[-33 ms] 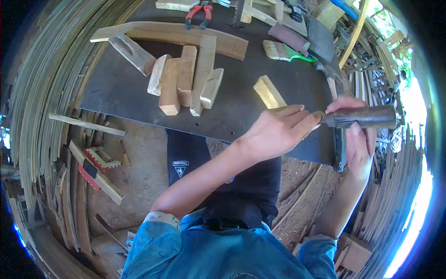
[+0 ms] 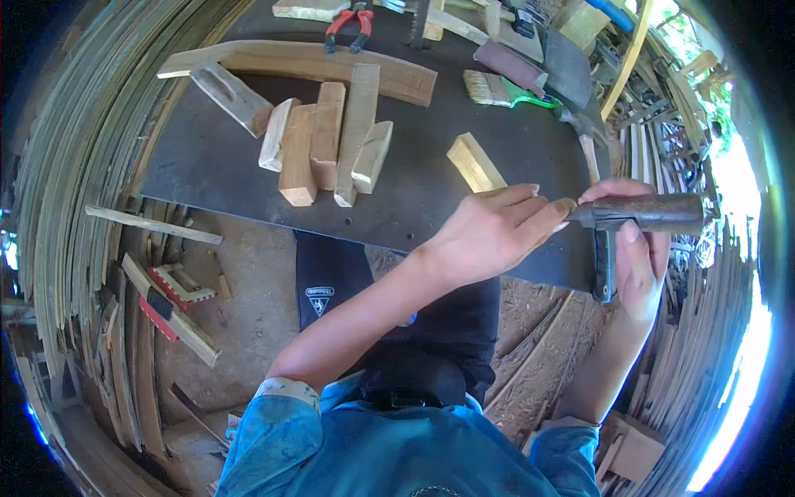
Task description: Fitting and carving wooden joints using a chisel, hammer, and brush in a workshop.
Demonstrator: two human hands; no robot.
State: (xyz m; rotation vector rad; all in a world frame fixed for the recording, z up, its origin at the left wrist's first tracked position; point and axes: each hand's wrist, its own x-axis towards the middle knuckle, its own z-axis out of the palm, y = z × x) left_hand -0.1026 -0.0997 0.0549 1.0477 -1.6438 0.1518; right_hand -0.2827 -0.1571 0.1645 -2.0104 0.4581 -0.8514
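Note:
A chisel-like tool with a thick, round, dark wooden handle [image 2: 667, 213] is held level above the bench's right edge. My right hand [image 2: 631, 248] is closed around the handle near its metal neck, with the thumb on the near side. The fingers of my left hand [image 2: 509, 228] pinch the tool's narrow metal end, and they hide its tip. Beyond my left hand a pale yellow wood block [image 2: 476, 161] lies on the dark bench top [image 2: 422, 178], its near end partly covered by that hand.
Several short wood blocks [image 2: 327, 137] and a long curved board [image 2: 290, 60] lie left on the bench. Farther back are red-handled pliers [image 2: 351, 29], a green-handled brush [image 2: 497, 89] and a hammer [image 2: 584, 128]. Long wood strips [image 2: 83, 141] are stacked at the left.
The bench and its contents sit slightly farther left in the picture. Both hands keep the same hold on the chisel-like tool.

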